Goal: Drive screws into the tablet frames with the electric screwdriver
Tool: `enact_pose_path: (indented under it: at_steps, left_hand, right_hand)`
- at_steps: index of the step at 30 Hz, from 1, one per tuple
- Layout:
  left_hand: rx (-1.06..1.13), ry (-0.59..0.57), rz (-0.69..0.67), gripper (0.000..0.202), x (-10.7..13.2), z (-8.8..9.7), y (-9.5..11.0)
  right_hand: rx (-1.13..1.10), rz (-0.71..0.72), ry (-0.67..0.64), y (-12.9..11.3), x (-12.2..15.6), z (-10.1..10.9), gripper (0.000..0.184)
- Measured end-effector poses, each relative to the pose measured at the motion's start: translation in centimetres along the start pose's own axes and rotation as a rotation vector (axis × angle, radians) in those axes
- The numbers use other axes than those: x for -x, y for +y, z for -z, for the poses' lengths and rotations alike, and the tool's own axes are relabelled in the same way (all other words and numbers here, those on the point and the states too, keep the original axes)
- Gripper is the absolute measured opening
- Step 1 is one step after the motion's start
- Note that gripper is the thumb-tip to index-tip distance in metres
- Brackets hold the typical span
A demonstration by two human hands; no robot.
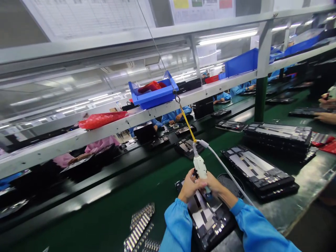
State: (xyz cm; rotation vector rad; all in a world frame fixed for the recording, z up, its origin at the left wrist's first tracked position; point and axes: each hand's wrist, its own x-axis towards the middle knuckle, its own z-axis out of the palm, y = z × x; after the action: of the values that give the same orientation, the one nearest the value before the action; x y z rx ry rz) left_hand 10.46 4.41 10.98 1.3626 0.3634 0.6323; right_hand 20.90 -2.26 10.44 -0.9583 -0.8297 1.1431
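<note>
Both hands are meeting on a white corded driver (200,166) at the lower centre of the frame. The right hand (216,185) is curling round its body; the left hand (187,187) is pressing in close with bent fingers, though I cannot tell whether it is pinching anything. Work on the open device (207,227) seems to be under way: its inner parts are showing and the driver's nose is pointing down at it, but which fastenings are done or left is not showing. More open devices (252,168) are lying stacked at the right, finished or waiting, I cannot tell. The open device is lying beneath the hands, stretching towards the bottom edge between the blue sleeves (178,224).
</note>
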Motion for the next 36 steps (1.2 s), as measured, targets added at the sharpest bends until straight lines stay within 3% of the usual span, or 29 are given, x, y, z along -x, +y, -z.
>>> enact_pose_path:
  at_steps: [5,11,15,18,21,24,28,30,32,36]
  left_hand:
    - [-0.008,-0.020,0.012,0.085,-1.0,1.2,-0.1]
    - [-0.062,-0.035,0.022,0.082,-0.5,2.4,0.2]
    - [-0.127,-0.064,0.055,0.085,-0.3,2.1,1.3]
    - [-0.241,0.002,0.107,0.095,0.7,1.9,3.1]
    - [-0.459,0.177,0.072,0.075,4.6,2.8,5.7]
    - [-0.710,0.484,0.027,0.033,11.7,5.2,7.5]
    - [-0.876,0.877,0.185,0.025,21.4,7.7,6.6]
    - [-0.915,0.917,0.314,0.025,24.8,7.8,4.9]
    - [-0.934,0.870,0.408,0.025,26.6,7.5,2.9]
    - [-0.993,0.778,0.421,0.022,26.9,7.1,1.1]
  right_hand:
    - [-0.003,0.018,-0.004,0.4,-1.1,0.1,0.036]
    - [-0.015,0.020,-0.050,0.8,-1.6,-0.2,0.036]
    - [0.031,0.047,-0.088,0.7,-1.7,-0.1,0.037]
    - [0.052,0.107,-0.080,0.3,-1.6,0.3,0.047]
    - [0.090,0.091,-0.127,-0.6,-1.0,0.8,0.060]
    - [0.123,0.083,-0.117,-1.5,0.0,1.0,0.066]
    - [0.148,0.111,-0.133,-2.0,0.3,1.1,0.066]
    - [0.169,0.115,-0.162,-2.0,0.3,1.0,0.062]
    - [0.243,0.147,-0.135,-2.1,0.5,0.7,0.055]
    - [0.426,0.206,0.033,-2.4,1.1,-0.1,0.033]
